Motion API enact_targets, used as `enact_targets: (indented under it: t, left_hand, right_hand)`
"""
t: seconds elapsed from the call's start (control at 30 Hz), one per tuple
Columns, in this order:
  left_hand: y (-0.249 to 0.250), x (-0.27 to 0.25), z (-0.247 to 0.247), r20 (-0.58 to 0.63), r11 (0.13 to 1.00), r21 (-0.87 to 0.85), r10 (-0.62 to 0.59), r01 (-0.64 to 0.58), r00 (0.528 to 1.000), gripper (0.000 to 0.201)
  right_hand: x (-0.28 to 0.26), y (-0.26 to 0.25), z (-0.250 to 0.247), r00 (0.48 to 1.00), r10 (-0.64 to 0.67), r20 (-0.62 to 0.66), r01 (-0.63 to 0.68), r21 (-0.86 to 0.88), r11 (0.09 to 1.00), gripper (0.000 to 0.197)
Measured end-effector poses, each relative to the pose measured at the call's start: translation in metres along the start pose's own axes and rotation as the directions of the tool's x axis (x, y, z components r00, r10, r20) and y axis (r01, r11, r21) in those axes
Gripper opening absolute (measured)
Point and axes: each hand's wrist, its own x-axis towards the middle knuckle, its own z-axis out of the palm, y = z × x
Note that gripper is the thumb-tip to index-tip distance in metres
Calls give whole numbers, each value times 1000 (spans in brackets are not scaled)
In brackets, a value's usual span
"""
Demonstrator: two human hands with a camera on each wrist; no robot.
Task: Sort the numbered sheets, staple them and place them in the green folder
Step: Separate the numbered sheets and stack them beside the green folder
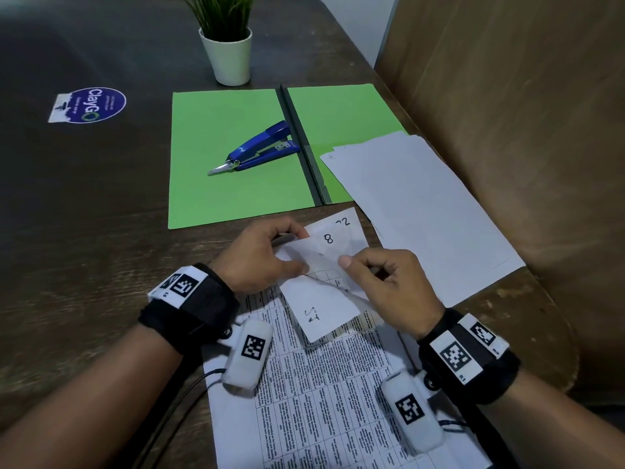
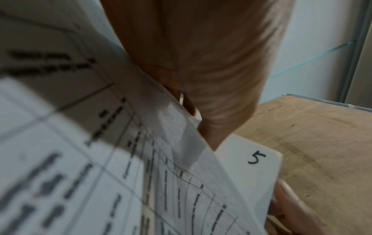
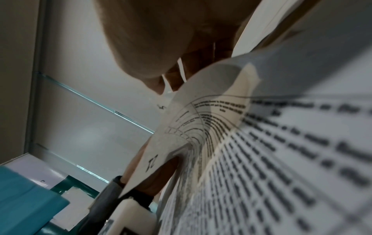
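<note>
A stack of numbered sheets point(image 1: 324, 394), printed with tables, lies at the near edge of the table. My left hand point(image 1: 295, 250) pinches the far edges of several lifted sheets. My right hand point(image 1: 362, 267) pinches the sheet marked 8 point(image 1: 333, 243), thumb on top. A bent-over sheet point(image 1: 318, 309) with a handwritten number hangs between the hands. In the left wrist view a sheet marked 5 point(image 2: 255, 160) shows under the printed page point(image 2: 124, 167). The green folder point(image 1: 223, 170) lies open beyond the hands. A blue stapler point(image 1: 262, 147) rests on its left flap.
Blank-side white sheets point(image 1: 422, 211) lie at the right, overlapping the folder's right flap and reaching the table's edge. A potted plant point(image 1: 227, 45) stands behind the folder. A round sticker point(image 1: 93, 104) is on the dark surface at left. A brown wall point(image 1: 524, 113) borders the right side.
</note>
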Motion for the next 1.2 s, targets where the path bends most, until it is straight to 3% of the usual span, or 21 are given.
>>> enact_targets:
  t: [0.07, 0.23, 0.4, 0.57, 0.73, 0.9, 1.1, 1.2]
  left_hand:
    - [1, -1, 0, 5, 1000, 5, 3, -3, 1000, 31]
    - [0, 0, 0, 7, 1000, 27, 10, -10, 1000, 19]
    - [-5, 2, -1, 25, 998, 28, 59, -60, 998, 19]
    - [-9, 4, 0, 39, 995, 11, 96, -96, 995, 29]
    - [-9, 4, 0, 37, 995, -1, 97, -97, 995, 29]
    - [-8, 4, -1, 44, 995, -4, 102, -102, 994, 30]
    - [-6, 3, -1, 41, 993, 6, 117, -118, 992, 28]
    - [-6, 2, -1, 42, 994, 0, 109, -109, 993, 31]
  right_hand:
    - [1, -1, -1, 999, 2, -40, -2, 6, 1000, 39]
    - [3, 5, 1, 990, 100, -98, -96, 47, 994, 3]
    - [3, 6, 1, 987, 118, -107, -110, 79, 991, 8]
    - [6, 18, 1, 982, 115, -147, -120, -21, 993, 22]
    - [6, 16, 0, 986, 76, -149, -90, -88, 992, 17]
    - [7, 14, -1, 982, 49, -185, -74, -130, 989, 35]
    - [6, 13, 1, 988, 24, -152, -45, -137, 990, 19]
    - [6, 13, 2, 989, 21, -143, -39, -120, 992, 21]
